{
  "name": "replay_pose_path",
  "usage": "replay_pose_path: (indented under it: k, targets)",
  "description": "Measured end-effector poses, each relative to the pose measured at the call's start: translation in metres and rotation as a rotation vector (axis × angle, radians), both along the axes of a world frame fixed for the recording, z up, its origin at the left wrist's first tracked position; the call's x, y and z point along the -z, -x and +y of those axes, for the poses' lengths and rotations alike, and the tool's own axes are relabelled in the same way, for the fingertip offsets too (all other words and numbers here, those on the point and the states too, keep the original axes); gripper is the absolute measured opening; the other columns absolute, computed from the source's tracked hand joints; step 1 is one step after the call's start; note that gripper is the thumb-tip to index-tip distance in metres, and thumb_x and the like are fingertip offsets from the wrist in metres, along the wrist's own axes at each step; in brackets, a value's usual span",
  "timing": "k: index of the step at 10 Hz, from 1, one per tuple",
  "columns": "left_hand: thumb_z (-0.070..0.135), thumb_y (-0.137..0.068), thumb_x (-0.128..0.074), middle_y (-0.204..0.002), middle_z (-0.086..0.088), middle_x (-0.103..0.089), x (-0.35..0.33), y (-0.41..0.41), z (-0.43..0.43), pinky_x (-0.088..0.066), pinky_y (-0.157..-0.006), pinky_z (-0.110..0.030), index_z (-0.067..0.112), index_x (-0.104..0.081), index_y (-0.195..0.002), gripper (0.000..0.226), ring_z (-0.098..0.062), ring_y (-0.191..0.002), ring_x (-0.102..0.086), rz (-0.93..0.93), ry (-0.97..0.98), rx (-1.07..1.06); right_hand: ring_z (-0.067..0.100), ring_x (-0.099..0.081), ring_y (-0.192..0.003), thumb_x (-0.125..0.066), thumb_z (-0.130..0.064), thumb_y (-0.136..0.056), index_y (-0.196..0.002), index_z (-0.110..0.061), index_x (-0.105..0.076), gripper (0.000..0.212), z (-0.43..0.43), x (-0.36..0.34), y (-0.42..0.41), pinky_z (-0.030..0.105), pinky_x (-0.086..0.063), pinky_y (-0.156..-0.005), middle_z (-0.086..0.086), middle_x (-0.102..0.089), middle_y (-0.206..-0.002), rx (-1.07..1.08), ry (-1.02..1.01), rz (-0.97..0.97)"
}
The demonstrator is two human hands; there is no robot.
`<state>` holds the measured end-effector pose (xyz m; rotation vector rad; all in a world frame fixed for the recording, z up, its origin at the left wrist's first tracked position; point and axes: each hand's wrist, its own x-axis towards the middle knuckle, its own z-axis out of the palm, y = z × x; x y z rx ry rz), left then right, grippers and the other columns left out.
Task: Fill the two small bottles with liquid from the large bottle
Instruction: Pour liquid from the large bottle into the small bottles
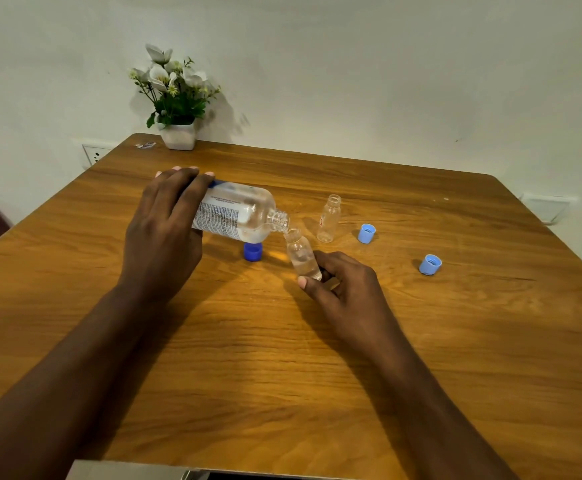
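Large bottle (239, 213) left of small bottle (302, 254) — mouths touching.

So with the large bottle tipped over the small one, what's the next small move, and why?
Probably keep the large bottle tilted, mouth against the small bottle in the right hand: it looks only partly filled, while the second small bottle stands empty.

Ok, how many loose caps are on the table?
3: dark blue cap under the large bottle, light blue cap beside the empty small bottle, another farther right.
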<state>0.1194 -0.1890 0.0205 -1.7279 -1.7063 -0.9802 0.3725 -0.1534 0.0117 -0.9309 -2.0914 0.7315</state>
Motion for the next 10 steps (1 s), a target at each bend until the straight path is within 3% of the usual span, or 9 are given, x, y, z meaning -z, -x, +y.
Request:
replay_pose_path:
  k: [3,6,10]
  targets:
    - [-0.011,-0.078,-0.063,-0.133,-0.023,-0.051,-0.0005,0.0001,0.0000,-0.038,-0.108,-0.049,0.000,-0.048,-0.136,0.061,-0.037,-0.126,-0.043,0.003,0.001,0.005,0.008,-0.059,-0.084,-0.066,-0.021,-0.089,-0.112,-0.023,-0.067,0.023,-0.0007,-0.0006,0.0000,0.021,-0.046,-0.070,-0.008,-0.063,-0.090,0.000,0.019,-0.002]
    - [-0.015,-0.074,-0.062,-0.133,-0.022,-0.051,0.0002,0.0012,0.0003,-0.038,-0.107,-0.049,0.001,-0.047,-0.136,0.066,-0.036,-0.126,-0.042,0.003,-0.001,0.001,0.010,-0.058,-0.081,-0.066,-0.023,-0.088,-0.103,-0.021,-0.068,0.016,0.0001,0.0006,0.0003,0.033,-0.048,-0.071,-0.006,-0.062,-0.084,0.007,0.013,-0.013]
    - [-0.014,-0.074,-0.064,-0.133,-0.022,-0.051,0.0003,0.0008,-0.0001,-0.037,-0.108,-0.049,0.001,-0.047,-0.136,0.066,-0.036,-0.127,-0.042,-0.001,0.006,0.003,0.008,-0.059,-0.084,-0.066,-0.023,-0.089,-0.110,-0.026,-0.067,0.022,-0.0007,-0.0001,0.0000,0.028,-0.047,-0.073,-0.007,-0.064,-0.089,0.002,0.034,-0.001]
